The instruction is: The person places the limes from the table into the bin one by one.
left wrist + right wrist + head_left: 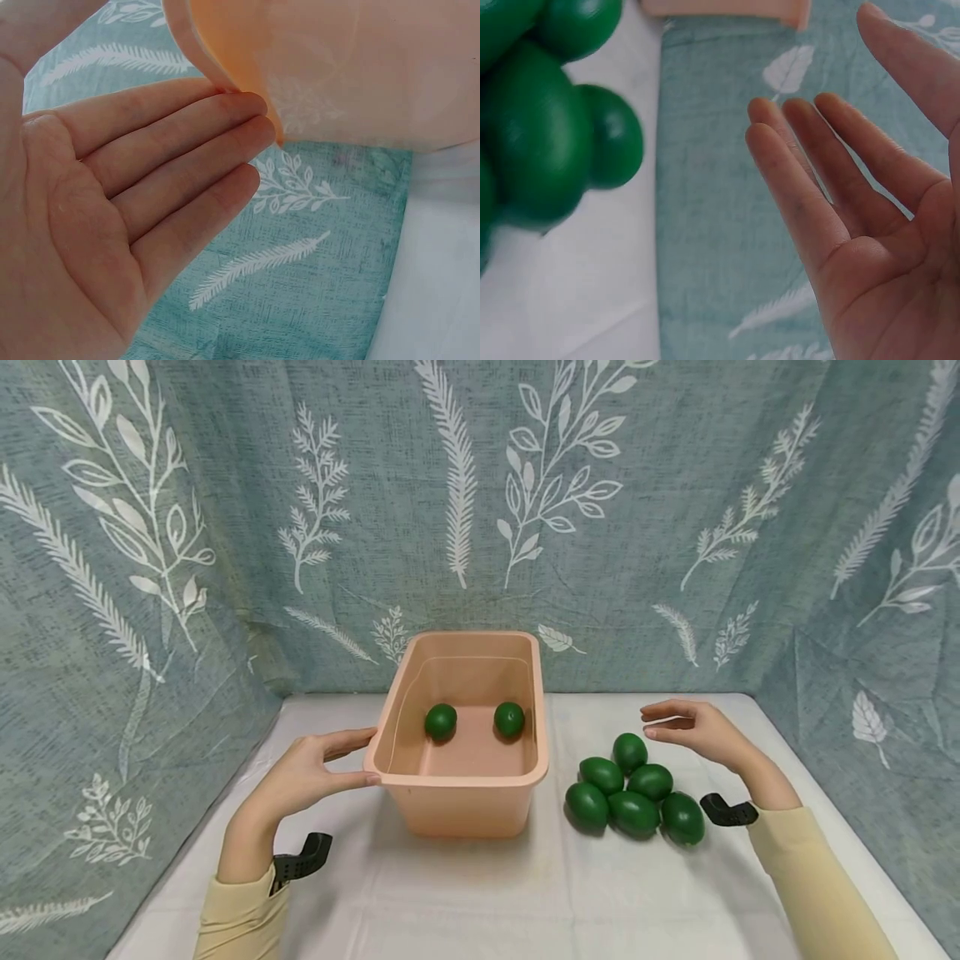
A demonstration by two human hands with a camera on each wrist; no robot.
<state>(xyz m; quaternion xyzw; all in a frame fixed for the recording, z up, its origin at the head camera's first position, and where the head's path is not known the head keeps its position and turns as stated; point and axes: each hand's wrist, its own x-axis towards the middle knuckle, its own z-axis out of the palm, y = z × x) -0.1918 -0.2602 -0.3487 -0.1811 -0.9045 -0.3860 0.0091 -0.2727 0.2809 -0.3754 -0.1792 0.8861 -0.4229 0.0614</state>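
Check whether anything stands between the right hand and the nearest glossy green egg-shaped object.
Nothing visible: the bare right hand hovers apart from the green egg-shaped object; its five neighbours lie nearer the person.

head view from above, forward and down, with close palm-side wrist views, peach tub [375,82] in both

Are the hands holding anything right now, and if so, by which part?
Nothing appears gripped: the left hand only touches the left rim of the bin; the right hand holds nothing.
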